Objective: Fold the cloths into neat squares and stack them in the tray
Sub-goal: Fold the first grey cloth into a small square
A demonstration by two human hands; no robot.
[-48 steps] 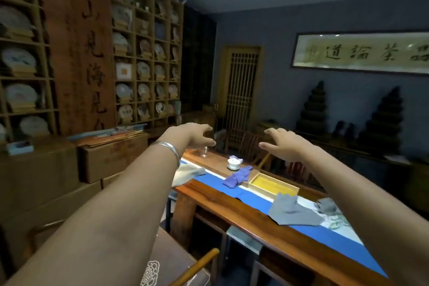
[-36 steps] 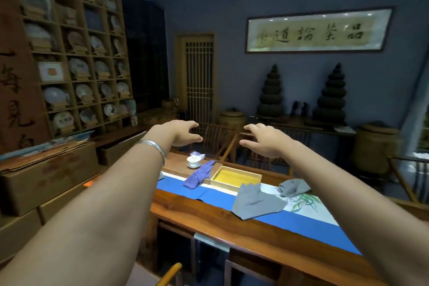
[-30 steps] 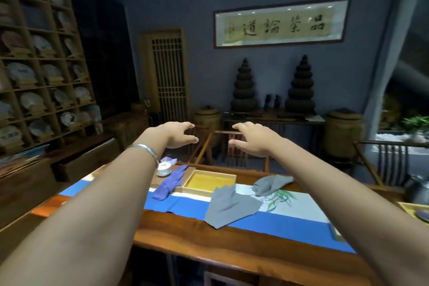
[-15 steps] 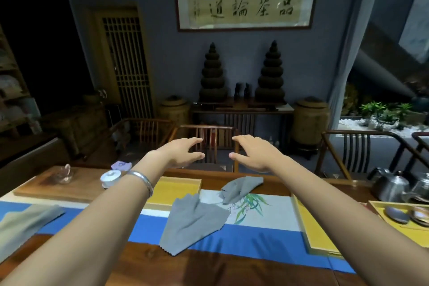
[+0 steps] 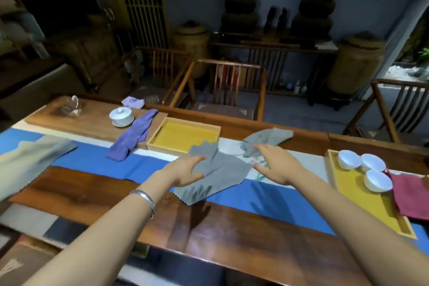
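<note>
Item: left hand; fingers spread and loose, holding nothing; it hovers over the near-left part of the large grey cloth, and whether the fingertips touch the fabric cannot be told; the placing suggests a reach for an edge to begin a fold.

Item: right hand; open, palm down, empty; it sits between the large grey cloth and the small grey cloth, partly over the nearer end of the small one; judged ready to pin or flatten fabric while the other hand lifts.

Item: large grey cloth; unfolded, rumpled, lying slantwise across the blue runner in front of the tray, its far corner just beside the tray's near wall; edges wavy, no crease set; soft stuff, likely to slip on the runner.

Item: small grey cloth; bunched, to the right of the tray.

Item: purple cloth; twisted into a long strip, just left of the tray, one end up on the wooden board.

Item: pale cloth; spread flat at far left.

Item: tray; wooden rim, yellow floor, nothing in it; placed mid-table within easy reach of both hands.

Item: second tray; at right, holding three white cups, a dark red cloth draped over its far side.

Status: no cloth folded yet, by the look of things.
</note>
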